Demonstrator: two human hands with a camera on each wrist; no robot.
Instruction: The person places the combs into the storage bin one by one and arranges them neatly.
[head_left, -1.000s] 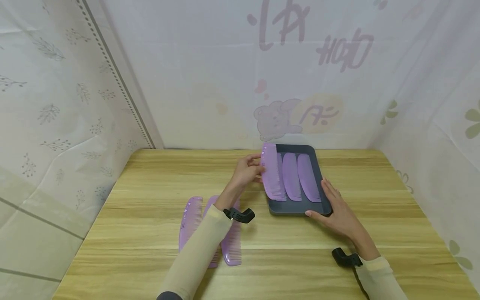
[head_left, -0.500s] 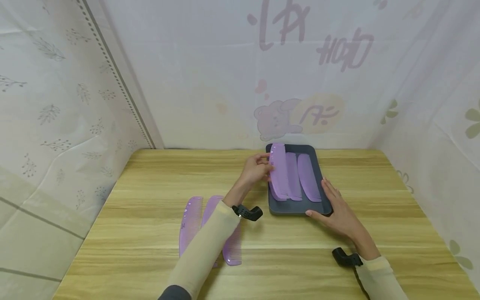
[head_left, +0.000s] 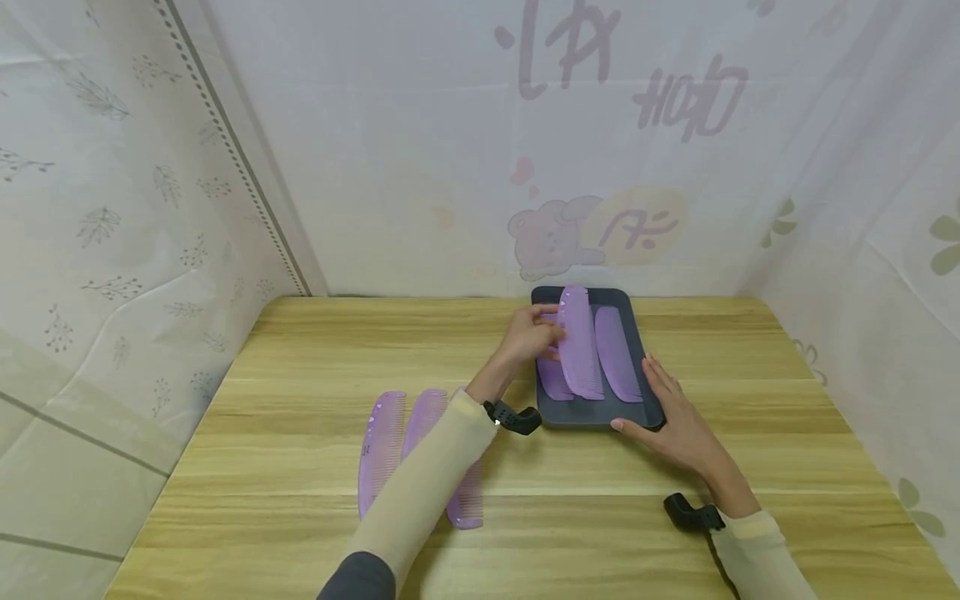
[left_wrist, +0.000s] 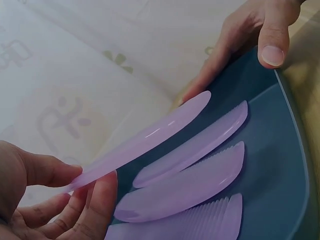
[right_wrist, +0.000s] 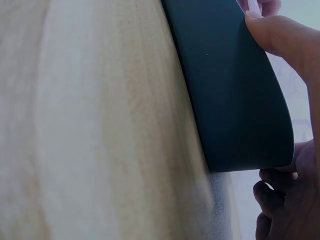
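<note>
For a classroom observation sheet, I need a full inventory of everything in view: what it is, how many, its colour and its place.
Table: 1, yellowish wood grain, lower part of the head view
Printed backdrop: pieces uncountable, pale, behind the table and at both sides
Tray: 1, dark grey, right of centre near the table's far edge
Combs in the tray: 3, purple, side by side
Held comb: 1, purple, above the tray
Combs on the table: 3, purple, left of the tray, partly hidden by a sleeve
Wrist cameras: 2, black, one per wrist
Sleeves: 2, pale yellow, on the forearms
Left hand: 1, pinching the held comb
Right hand: 1, gripping the tray's near right corner
</note>
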